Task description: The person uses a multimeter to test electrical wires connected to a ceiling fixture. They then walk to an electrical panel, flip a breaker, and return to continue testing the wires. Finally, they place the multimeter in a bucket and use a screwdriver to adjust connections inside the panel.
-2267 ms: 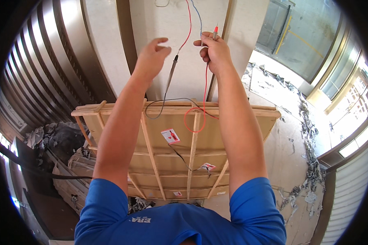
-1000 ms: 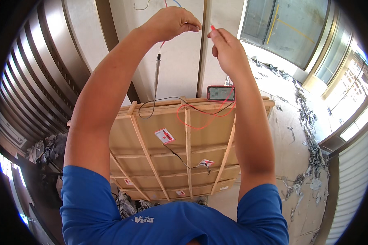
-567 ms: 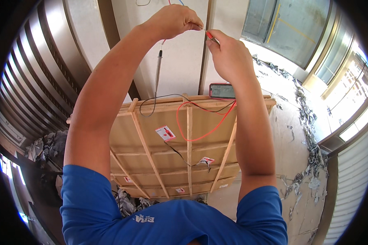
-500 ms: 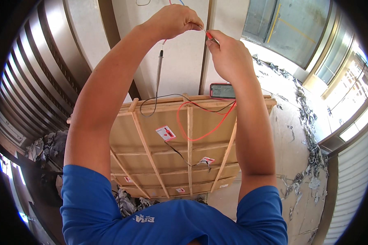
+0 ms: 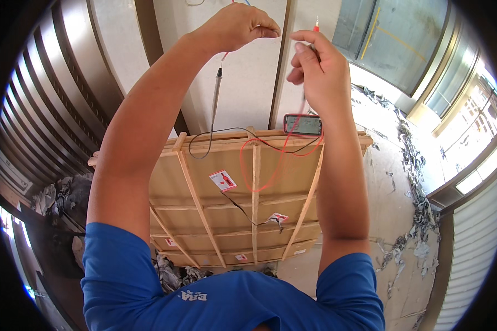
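Note:
My left hand (image 5: pixel 246 26) is raised at the top, thumb and fingertips pinched together; what they hold, if anything, is hidden. Thin red and blue wires show behind it. To its right, my right hand (image 5: pixel 324 69) has a red test probe (image 5: pixel 316 27) between its fingers, metal tip pointing up, index finger stretched toward the left hand. A gap separates the hands. Below the left hand a black test probe (image 5: pixel 217 91) hangs upright by its tip at the red wire (image 5: pixel 225 55). A multimeter (image 5: pixel 302 124) with a lit screen rests on the wooden crate's far edge.
The wooden slatted crate (image 5: pixel 256 182) lies below my arms, with small red-and-white labels (image 5: pixel 222 180) and a black cable on it. White panels (image 5: pixel 226 33) stand behind. Shredded grey scraps (image 5: pixel 419 204) line the floor at right; metal ribbed panels (image 5: pixel 55 83) stand at left.
My right hand has drawn away from the left and turned, and the red probe now points up. Its red lead has shifted, uncovering more of the multimeter. The left hand stays nearly still.

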`<state>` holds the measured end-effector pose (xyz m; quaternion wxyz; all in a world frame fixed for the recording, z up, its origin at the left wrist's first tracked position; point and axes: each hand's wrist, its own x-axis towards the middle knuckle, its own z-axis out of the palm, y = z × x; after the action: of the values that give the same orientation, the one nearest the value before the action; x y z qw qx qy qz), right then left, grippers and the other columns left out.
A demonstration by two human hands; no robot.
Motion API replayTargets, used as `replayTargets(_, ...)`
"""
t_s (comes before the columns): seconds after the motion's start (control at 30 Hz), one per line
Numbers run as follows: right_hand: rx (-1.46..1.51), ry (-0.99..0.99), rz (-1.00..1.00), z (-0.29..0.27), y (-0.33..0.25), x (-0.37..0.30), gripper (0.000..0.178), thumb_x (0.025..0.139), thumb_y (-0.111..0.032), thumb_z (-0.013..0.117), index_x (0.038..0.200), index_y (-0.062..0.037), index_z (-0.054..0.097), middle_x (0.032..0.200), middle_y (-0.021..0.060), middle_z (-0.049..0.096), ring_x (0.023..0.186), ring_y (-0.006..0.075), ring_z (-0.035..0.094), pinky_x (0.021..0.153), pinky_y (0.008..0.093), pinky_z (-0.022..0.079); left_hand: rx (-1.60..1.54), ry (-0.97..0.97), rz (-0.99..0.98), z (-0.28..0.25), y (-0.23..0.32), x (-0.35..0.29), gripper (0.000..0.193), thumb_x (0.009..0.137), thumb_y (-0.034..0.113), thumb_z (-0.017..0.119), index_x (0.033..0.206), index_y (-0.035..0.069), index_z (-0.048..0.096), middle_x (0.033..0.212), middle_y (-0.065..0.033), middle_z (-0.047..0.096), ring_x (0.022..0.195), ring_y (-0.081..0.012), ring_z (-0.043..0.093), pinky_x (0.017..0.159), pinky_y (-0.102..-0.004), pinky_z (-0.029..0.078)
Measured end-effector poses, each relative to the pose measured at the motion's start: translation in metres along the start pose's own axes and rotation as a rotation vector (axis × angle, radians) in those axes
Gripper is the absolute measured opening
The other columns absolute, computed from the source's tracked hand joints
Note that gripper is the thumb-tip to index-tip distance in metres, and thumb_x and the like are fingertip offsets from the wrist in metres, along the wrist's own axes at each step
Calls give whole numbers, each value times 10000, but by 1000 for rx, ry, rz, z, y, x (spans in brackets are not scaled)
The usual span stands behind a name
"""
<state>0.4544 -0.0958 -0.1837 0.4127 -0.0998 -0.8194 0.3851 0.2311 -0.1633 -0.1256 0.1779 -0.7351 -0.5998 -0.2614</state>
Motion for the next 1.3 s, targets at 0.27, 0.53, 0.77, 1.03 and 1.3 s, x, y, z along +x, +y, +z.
replayTargets(0.27,514,-123,-271,2,19,-10,654,906,-42,736,1479,-43,420,1379,187,640,1236,308,653,1004,401,536,-12,63,89,-10,12,-10,188,953,217,668,1051,101,780,959,-133,753,908,-327,712,803,-405,563)
replayTargets(0.53,580,240,-298,29,23,23,434,1068,-389,582,1116,36,658,836,99,724,726,176,710,710,291,596,-5,118,64,-2,2,-19,273,1002,337,651,1128,128,773,1076,-67,754,1007,-254,700,881,-385,547)
replayTargets(0.77,492,449,-364,55,16,37,305,1048,-261,629,1036,43,605,841,123,734,798,186,744,755,299,607,47,130,59,3,-1,-20,250,1014,308,631,1148,144,764,1044,-61,736,1013,-262,676,898,-389,535)
replayTargets(1.03,378,499,-324,57,15,40,277,1043,-226,620,983,43,589,775,112,730,772,155,743,717,255,560,103,138,78,5,0,-19,222,1007,293,637,1107,141,765,1029,-64,732,1011,-266,674,880,-405,534)
replayTargets(1.3,281,513,-299,57,16,42,256,1035,-222,612,970,26,603,756,120,744,741,164,743,685,271,536,90,114,62,9,-6,-15,216,1001,278,641,1098,135,769,1002,-88,738,980,-286,685,858,-413,543)
